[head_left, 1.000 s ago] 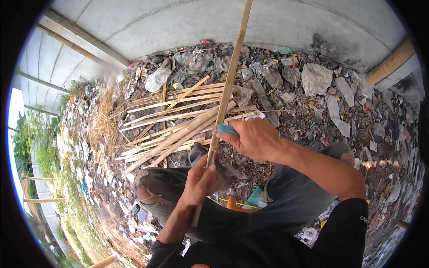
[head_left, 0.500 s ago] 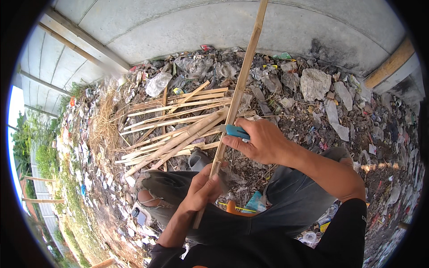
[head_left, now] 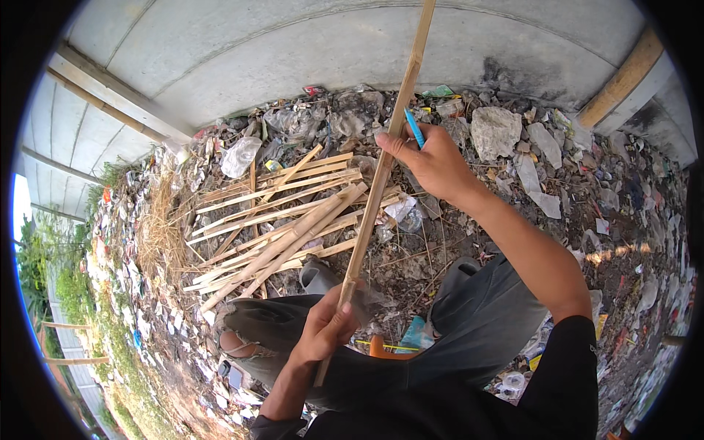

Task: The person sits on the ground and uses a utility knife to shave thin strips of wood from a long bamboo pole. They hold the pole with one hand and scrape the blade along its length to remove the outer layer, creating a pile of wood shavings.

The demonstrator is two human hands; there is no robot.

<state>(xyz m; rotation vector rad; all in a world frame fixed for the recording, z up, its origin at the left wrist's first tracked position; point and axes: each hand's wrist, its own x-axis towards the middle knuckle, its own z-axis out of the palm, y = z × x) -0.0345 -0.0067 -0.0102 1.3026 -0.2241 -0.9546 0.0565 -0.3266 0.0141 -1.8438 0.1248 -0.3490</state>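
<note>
A long bamboo strip slants up and away from my lap toward the wall. My left hand is wrapped round it near its lower end. Farther up, my right hand holds a blue utility knife, its handle pointing up and away. The right thumb presses on the strip's face, and the fingers curl behind it. The knife's blade cannot be made out here. Left of the strip, several split bamboo pieces lie in a loose pile on the littered ground.
A grey concrete wall closes off the far side. Bamboo poles lean there, one at the right. A large stone sits by the wall. Dry straw lies left of the pile, and plastic litter covers the ground about my legs.
My right hand has slid up along the strip, away from my left hand, and the knife has turned from sideways to pointing upward. The left hand keeps its grip low on the strip.
</note>
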